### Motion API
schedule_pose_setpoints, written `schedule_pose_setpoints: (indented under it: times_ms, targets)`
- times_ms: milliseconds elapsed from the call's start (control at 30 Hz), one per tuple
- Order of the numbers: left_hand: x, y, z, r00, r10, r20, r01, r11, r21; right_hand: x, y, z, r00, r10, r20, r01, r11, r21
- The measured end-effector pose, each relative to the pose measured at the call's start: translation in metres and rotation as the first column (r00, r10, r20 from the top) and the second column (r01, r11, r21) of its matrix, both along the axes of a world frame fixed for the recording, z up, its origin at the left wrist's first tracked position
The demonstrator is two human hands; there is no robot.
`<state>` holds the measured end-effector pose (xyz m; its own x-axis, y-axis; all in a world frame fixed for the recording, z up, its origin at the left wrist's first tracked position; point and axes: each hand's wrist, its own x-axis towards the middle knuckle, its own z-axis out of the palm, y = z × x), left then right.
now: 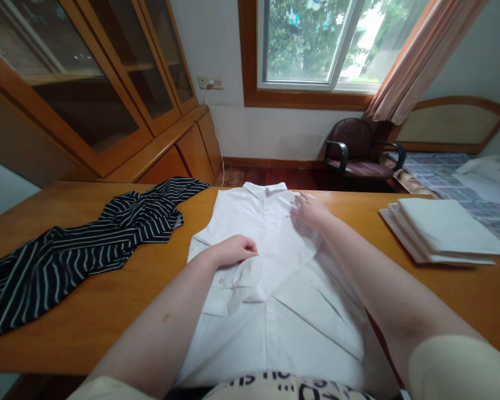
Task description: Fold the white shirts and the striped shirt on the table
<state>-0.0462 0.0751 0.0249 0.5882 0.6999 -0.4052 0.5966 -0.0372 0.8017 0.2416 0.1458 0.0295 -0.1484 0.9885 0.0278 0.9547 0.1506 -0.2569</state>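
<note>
A white button-up shirt (270,233) lies front up on the wooden table, its collar toward the far edge and its hem close to my body. One sleeve is folded over the shirt's left side, and its buttoned cuff shows below my left hand (236,249). The fingers of that hand are curled closed on the sleeve's cloth; the fingertips are partly hidden. Farther out, my right hand (309,210) rests with fingers apart on the shirt near the right shoulder.
A black-and-white striped garment (108,233) is spread on the table (66,339) at the left. Folded white cloths (445,228) are stacked at the right. Beyond the table are a glass-doored cabinet (150,122), an armchair (354,147) and a bed (437,169).
</note>
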Motion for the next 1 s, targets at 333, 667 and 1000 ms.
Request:
schedule_pose_setpoints:
  times_ms: [333,667,1000]
  targets:
    - [-0.003,0.0,0.017,0.997,-0.073,-0.038,0.069,0.994,-0.085,0.055,0.042,-0.024,0.861,-0.168,-0.479,0.187,0.982,-0.008]
    - [-0.006,-0.005,0.025,0.995,-0.011,0.094,0.031,0.977,-0.211,0.086,0.048,-0.038,0.833,-0.344,-0.432,0.366,0.93,-0.036]
    - [-0.01,-0.004,0.025,0.996,-0.059,0.074,0.079,0.95,-0.303,0.075,0.04,-0.033,0.885,-0.2,-0.421,0.259,0.962,0.088]
